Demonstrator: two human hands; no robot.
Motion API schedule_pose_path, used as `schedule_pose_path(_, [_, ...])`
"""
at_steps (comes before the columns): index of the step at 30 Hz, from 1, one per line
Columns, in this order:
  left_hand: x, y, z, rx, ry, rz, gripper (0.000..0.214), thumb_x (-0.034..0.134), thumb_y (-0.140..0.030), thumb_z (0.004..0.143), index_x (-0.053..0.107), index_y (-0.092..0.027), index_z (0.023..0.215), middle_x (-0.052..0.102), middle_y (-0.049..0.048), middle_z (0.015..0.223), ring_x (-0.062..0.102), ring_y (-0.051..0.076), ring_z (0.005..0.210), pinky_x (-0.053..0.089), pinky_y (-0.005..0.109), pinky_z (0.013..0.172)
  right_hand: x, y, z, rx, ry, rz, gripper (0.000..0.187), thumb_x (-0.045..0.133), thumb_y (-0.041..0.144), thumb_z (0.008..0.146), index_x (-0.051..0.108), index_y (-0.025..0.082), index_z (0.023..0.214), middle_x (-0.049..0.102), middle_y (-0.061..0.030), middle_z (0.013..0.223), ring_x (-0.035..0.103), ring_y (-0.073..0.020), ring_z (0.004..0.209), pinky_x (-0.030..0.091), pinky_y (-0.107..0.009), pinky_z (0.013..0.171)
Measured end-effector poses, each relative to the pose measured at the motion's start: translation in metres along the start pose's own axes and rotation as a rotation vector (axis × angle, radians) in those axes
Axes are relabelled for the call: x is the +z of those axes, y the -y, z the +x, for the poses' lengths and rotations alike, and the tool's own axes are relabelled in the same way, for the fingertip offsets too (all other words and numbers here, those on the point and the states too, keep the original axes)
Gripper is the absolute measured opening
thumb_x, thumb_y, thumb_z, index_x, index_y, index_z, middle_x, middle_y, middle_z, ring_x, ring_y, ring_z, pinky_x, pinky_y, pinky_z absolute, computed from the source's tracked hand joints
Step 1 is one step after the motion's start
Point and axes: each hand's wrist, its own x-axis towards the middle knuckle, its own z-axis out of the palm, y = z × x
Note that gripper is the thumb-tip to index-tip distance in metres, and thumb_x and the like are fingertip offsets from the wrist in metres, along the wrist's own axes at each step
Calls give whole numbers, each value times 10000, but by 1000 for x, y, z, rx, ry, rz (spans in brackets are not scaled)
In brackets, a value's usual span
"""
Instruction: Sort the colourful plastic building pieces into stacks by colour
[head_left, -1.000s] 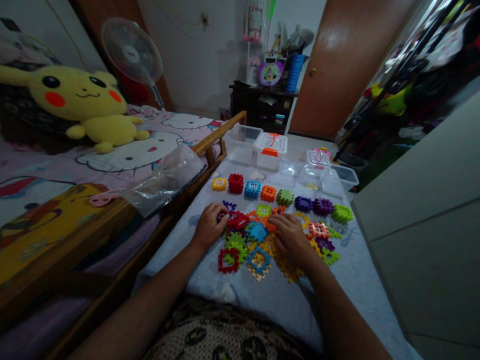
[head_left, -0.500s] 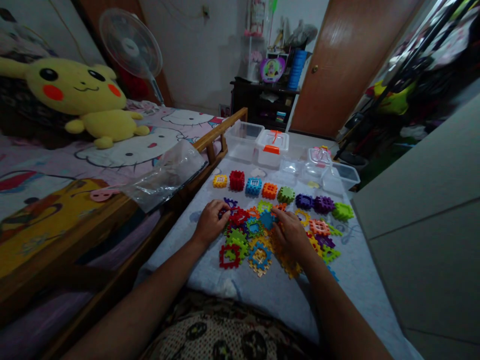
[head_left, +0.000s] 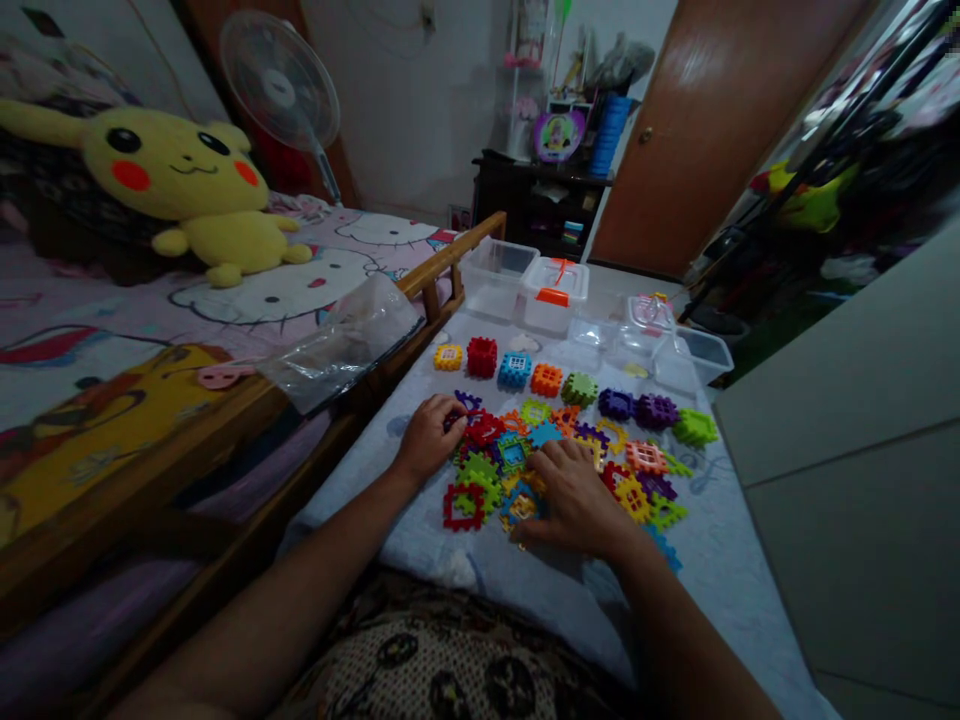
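Several flat plastic waffle-block pieces in red, green, yellow, orange, blue and purple lie in a loose pile (head_left: 551, 480) on a pale blue sheet (head_left: 390, 510). My left hand (head_left: 427, 437) curls at the pile's upper left, with its fingers around what appears to be a red piece (head_left: 480, 428). My right hand (head_left: 571, 497) rests spread over the pile's middle, covering the pieces beneath it. Beyond the pile stands a row of assembled cubes, from a yellow cube (head_left: 448, 357) to a green cube (head_left: 695, 428).
A wooden bed rail (head_left: 450, 260) runs along the left, beside a crumpled clear plastic bag (head_left: 349, 345). Clear plastic boxes (head_left: 496, 280) and a lidded box with an orange latch (head_left: 555, 295) stand at the far end. A pale panel (head_left: 840, 470) borders the right.
My right hand has moved toward me and left, now lying lower across the pile. My left hand stays at the pile's upper left. The whole view has shifted slightly.
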Motion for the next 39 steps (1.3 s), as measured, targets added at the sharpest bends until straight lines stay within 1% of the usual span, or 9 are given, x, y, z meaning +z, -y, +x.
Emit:
schedule_pose_path(3, [0,0,0,-3,-4,-5,85,532,-216,839,613,-196,858,626,52,911,594,221,915,484,362,851,4,12,0,1,50,-29,616,791,620,582,535,216,971,576,-81,979,486,-299,952,400,-449,884])
schedule_pose_path(9, [-1,-2,0,-17,7,-2,82,533,-207,831,611,-201,854,629,48,909,592,221,915,482,366,857,7,19,2,9,44,-30,408,692,378,683,534,199,1014,570,-89,987,465,-285,952,389,-439,871])
schedule_pose_path(15, [-1,-2,0,-14,8,-9,82,533,-210,832,611,-197,850,633,53,905,595,226,911,485,376,855,3,9,4,-5,-30,87,453,557,175,766,506,168,1216,594,-99,1073,462,-266,1015,379,-422,913])
schedule_pose_path(18, [0,-1,0,-12,4,-4,84,529,-205,829,609,-197,852,631,52,902,594,226,909,484,377,854,0,7,4,-3,-1,105,393,628,277,783,538,192,1157,591,-87,1059,463,-271,1014,385,-426,914])
schedule_pose_path(22, [0,-2,0,-8,0,-10,78,533,-201,823,608,-197,843,631,53,894,594,226,898,483,375,843,1,8,3,25,73,54,533,777,454,652,567,210,1077,572,-82,1049,463,-290,993,400,-450,899])
schedule_pose_path(27, [-1,-3,1,-3,-2,-7,77,531,-199,823,606,-200,839,635,52,895,595,227,901,479,381,853,5,11,3,21,77,26,415,732,316,691,582,207,1063,568,-81,1018,476,-285,983,418,-447,883])
schedule_pose_path(33, [-1,-3,0,-7,5,-14,79,524,-202,826,602,-203,837,632,51,893,593,225,900,481,381,855,4,-6,0,-36,-68,212,474,652,280,783,519,227,1236,553,-95,1165,492,-280,1105,421,-457,966])
schedule_pose_path(36, [-1,-3,0,-8,11,-13,80,521,-201,825,599,-205,838,632,52,900,593,224,905,485,382,855,3,-26,4,34,-236,221,500,598,239,820,465,194,1300,521,-138,1264,471,-293,1202,402,-484,1016])
schedule_pose_path(39, [-1,-3,0,-8,13,-11,77,524,-203,822,599,-207,840,633,51,901,595,225,904,490,385,851,0,-44,13,94,-271,193,397,574,202,832,528,178,1226,553,-142,1240,503,-284,1179,410,-478,1010])
